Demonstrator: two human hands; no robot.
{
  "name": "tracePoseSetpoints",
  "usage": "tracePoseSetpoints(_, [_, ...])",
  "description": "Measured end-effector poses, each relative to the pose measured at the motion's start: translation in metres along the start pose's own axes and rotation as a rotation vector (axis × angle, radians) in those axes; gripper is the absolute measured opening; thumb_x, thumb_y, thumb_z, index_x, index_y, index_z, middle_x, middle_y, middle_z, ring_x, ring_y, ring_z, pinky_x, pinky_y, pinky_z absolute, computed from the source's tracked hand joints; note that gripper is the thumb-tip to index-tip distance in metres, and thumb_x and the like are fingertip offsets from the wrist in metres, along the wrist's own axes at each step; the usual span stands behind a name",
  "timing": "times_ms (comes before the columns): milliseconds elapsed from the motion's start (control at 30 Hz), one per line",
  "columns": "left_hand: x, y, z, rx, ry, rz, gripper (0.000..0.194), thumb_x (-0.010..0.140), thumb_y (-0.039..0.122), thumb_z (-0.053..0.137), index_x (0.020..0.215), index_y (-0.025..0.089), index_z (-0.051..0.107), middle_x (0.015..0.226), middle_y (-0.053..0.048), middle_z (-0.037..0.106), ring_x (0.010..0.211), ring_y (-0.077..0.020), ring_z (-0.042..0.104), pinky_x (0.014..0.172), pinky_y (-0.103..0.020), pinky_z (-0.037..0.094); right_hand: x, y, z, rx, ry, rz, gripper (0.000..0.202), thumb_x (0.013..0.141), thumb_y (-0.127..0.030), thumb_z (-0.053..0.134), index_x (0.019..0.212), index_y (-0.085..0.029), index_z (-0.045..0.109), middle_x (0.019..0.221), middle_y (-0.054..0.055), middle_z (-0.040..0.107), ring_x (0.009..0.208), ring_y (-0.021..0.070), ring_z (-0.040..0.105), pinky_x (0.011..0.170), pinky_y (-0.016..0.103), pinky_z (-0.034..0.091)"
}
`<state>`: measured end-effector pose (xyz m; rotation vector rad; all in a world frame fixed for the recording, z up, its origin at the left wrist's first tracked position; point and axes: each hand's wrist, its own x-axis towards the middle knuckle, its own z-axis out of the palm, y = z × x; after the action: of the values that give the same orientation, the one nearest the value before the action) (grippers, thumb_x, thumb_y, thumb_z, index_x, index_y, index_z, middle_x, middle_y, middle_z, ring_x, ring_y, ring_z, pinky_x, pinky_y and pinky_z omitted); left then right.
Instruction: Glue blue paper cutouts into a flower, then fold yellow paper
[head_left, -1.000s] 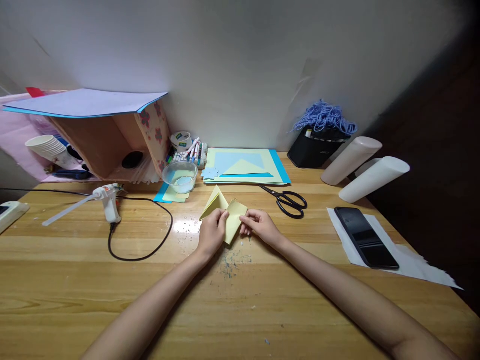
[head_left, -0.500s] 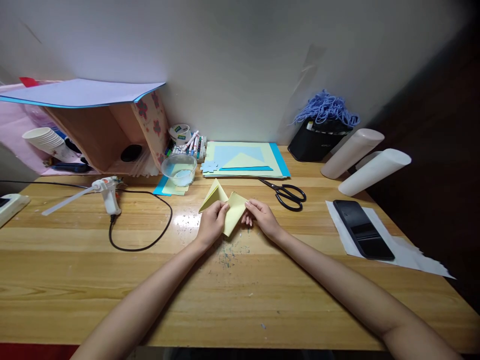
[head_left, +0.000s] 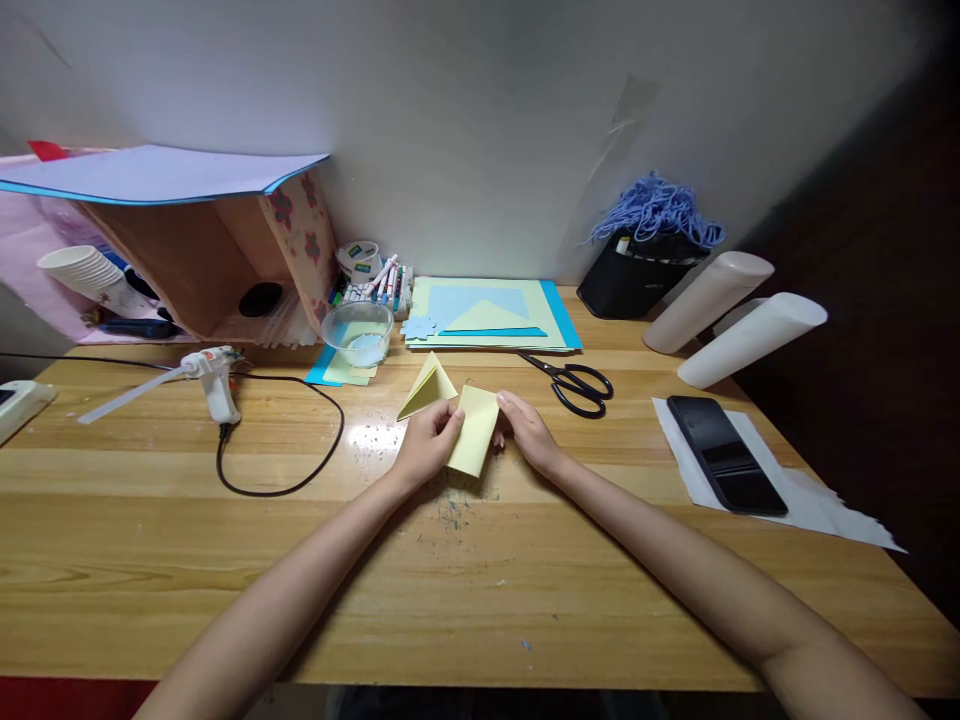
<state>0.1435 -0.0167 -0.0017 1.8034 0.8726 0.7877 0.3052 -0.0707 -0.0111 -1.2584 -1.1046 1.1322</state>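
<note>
A folded sheet of pale yellow paper [head_left: 475, 432] is held just above the middle of the table. My left hand [head_left: 429, 440] pinches its left side, thumb on top. At its upper right corner, my right hand [head_left: 529, 430] grips the edge between thumb and fingers; some of those fingers are hidden behind the paper. Just beyond my left hand stands a second yellow paper [head_left: 429, 385], folded into a triangle. Black-handled scissors [head_left: 574, 385] lie to the right of the far side of my right hand.
A white glue gun [head_left: 216, 385] with a looping black cord lies left. Behind are a clear bowl [head_left: 358, 335], markers [head_left: 382, 285] and stacked coloured paper [head_left: 559, 310]. To the right, a phone [head_left: 724, 455] rests on white paper, near two white rolls [head_left: 754, 340]. Scraps dot the table [head_left: 375, 600].
The held yellow paper has gone from a pointed, diamond-like outline to a narrower rectangle. My right hand has shifted slightly right and still holds its corner.
</note>
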Motion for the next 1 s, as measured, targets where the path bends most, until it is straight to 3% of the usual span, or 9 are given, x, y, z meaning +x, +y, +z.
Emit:
tracePoseSetpoints(167, [0.0012, -0.0009, -0.0004, -0.054, 0.052, -0.027, 0.029, 0.084, 0.04, 0.044, 0.067, 0.016, 0.048, 0.063, 0.002, 0.048, 0.059, -0.01, 0.043, 0.053, -0.02, 0.034, -0.0016, -0.0015, 0.0008, 0.021, -0.179, 0.043, 0.035, 0.082, -0.052, 0.046, 0.073, -0.018, 0.048, 0.054, -0.003, 0.055, 0.045, 0.0098, 0.051, 0.044, 0.022, 0.04])
tracePoseSetpoints(533, [0.0029, -0.0021, -0.0019, -0.202, -0.107, -0.125, 0.035, 0.079, 0.045, 0.05, 0.069, 0.012, 0.058, 0.064, -0.001, 0.054, 0.057, -0.0105, 0.047, 0.05, -0.02, 0.037, -0.0008, -0.0009, 0.0007, -0.114, 0.011, -0.011, 0.037, 0.083, -0.05, 0.047, 0.063, -0.019, 0.045, 0.047, -0.004, 0.05, 0.04, 0.0085, 0.047, 0.039, 0.02, 0.036])
tracePoseSetpoints(800, [0.0018, -0.0001, -0.0002, -0.327, -0.07, -0.192, 0.034, 0.078, 0.045, 0.052, 0.071, 0.013, 0.057, 0.058, 0.0, 0.056, 0.045, -0.0102, 0.051, 0.04, -0.021, 0.043, -0.002, -0.0026, 0.0019, -0.099, -0.136, 0.0, 0.041, 0.084, -0.052, 0.043, 0.065, -0.016, 0.053, 0.055, 0.0, 0.058, 0.046, 0.0093, 0.05, 0.046, 0.021, 0.039])
tracePoseSetpoints(1000, [0.0007, -0.0032, 0.0017, -0.244, -0.032, -0.175, 0.033, 0.079, 0.045, 0.05, 0.073, 0.014, 0.058, 0.061, -0.001, 0.059, 0.045, -0.0112, 0.054, 0.039, -0.021, 0.045, -0.0026, -0.0022, 0.0026, -0.142, -0.106, -0.003, 0.04, 0.085, -0.049, 0.044, 0.063, -0.017, 0.052, 0.051, 0.0, 0.057, 0.045, 0.0096, 0.05, 0.045, 0.022, 0.039])
